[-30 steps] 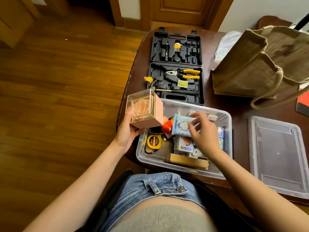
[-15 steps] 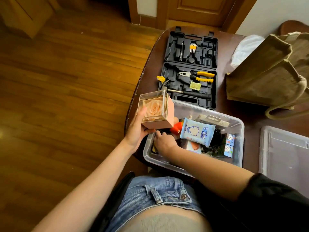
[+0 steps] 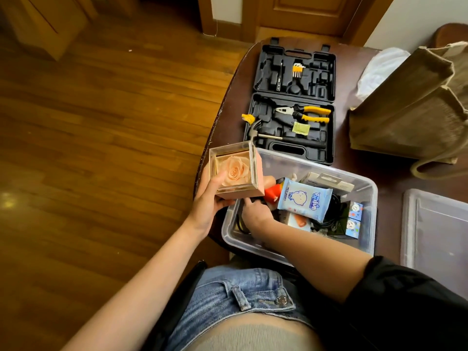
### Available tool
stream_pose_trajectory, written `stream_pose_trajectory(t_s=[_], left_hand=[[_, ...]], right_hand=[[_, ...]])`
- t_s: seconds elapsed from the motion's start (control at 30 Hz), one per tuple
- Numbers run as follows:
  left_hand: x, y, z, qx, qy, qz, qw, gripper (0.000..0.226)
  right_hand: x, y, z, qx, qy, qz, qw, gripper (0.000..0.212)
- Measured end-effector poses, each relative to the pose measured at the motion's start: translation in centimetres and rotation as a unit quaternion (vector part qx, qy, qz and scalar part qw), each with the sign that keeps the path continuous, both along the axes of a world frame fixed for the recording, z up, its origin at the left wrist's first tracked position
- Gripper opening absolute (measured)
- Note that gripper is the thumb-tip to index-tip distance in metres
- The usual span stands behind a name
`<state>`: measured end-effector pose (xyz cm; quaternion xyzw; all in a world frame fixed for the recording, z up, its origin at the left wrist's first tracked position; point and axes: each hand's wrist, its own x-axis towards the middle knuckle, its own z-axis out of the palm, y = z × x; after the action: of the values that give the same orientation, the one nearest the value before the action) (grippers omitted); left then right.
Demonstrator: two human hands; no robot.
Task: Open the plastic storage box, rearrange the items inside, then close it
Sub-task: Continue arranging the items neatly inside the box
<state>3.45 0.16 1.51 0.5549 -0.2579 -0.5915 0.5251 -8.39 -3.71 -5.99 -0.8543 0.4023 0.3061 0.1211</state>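
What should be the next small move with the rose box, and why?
Probably the right hand should clear a spot in the near-left corner of the storage box; it already reaches in there. The left hand holds the rose box above that corner, waiting to be set down, and the wipes pack crowds the middle.

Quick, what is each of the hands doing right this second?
Left hand: holding the clear rose box.
Right hand: down inside the storage box, among the items; whether it grips anything cannot be told.
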Motion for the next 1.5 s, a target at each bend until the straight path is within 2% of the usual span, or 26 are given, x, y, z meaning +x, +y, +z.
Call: stream_pose_trajectory(t_s=[0.13,0.2,0.27,0.37,0.47,0.53,0.57,0.63,0.67,0.73,0.87,1.03,1.27,1.43,1.5], left_hand=[[0.5,-0.1,0.0,-0.019,-0.005,0.005,1.0,0.061],[0.9,-0.2,0.2,-0.02,-0.023,-0.006,1.0,0.052],[1.3,-0.5,0.3,-0.015,-0.05,-0.023,0.998,0.048],[1.4,-1.0,0.7,-0.019,-0.1,-0.07,0.992,0.045],[0.6,-1.3,1.2,-0.022,-0.146,-0.151,0.977,0.052],[-0.3,-1.5,1.5,-0.005,-0.226,-0.208,0.952,0.053],[-0.8,-1.5,1.7,0.011,-0.291,-0.234,0.928,0.055],[-1.9,-1.7,2.0,0.04,-0.422,-0.286,0.859,0.065],[-2.5,-1.7,2.2,0.049,-0.47,-0.31,0.825,0.067],[-3.6,-1.7,2.4,0.066,-0.519,-0.35,0.777,0.064],[-5.3,-2.0,2.5,0.092,-0.529,-0.431,0.725,0.064],[-6.1,-2.5,2.5,0.164,-0.485,-0.48,0.712,0.062],[-5.7,-4.6,1.4,0.177,-0.471,-0.505,0.701,0.065],[-5.5,-4.6,1.4,0.173,-0.488,-0.536,0.667,0.07],[-5.4,-4.6,1.6,0.16,-0.532,-0.549,0.624,0.071]], right_hand=[[-1.3,-0.5,2.7,0.05,-0.103,0.021,0.993,0.073],[-3.2,-0.8,4.9,0.064,-0.154,0.01,0.986,0.068],[-5.8,-1.1,6.8,0.101,-0.215,-0.063,0.969,0.055],[-10.3,-1.5,8.3,0.165,-0.298,-0.22,0.914,0.047],[-14.1,-1.4,8.2,0.141,-0.359,-0.347,0.855,0.044],[-15.7,-1.2,7.6,0.126,-0.418,-0.43,0.79,0.037],[-16.0,-1.1,7.3,0.119,-0.451,-0.467,0.751,0.032],[-16.4,-0.7,6.9,0.089,-0.494,-0.522,0.689,0.024],[-16.5,-0.6,6.7,0.062,-0.497,-0.534,0.681,0.023],[-16.3,-0.6,6.4,0.013,-0.485,-0.535,0.692,0.016],[-15.9,-1.0,6.0,-0.056,-0.441,-0.535,0.718,0.004],[-15.9,-1.3,5.1,-0.086,-0.362,-0.533,0.76,0.016],[-15.7,-1.2,4.9,-0.057,-0.374,-0.525,0.762,0.04],[-15.5,-1.3,5.1,-0.047,-0.376,-0.526,0.761,0.042],[-15.4,-1.2,5.1,-0.048,-0.377,-0.522,0.763,0.042]])
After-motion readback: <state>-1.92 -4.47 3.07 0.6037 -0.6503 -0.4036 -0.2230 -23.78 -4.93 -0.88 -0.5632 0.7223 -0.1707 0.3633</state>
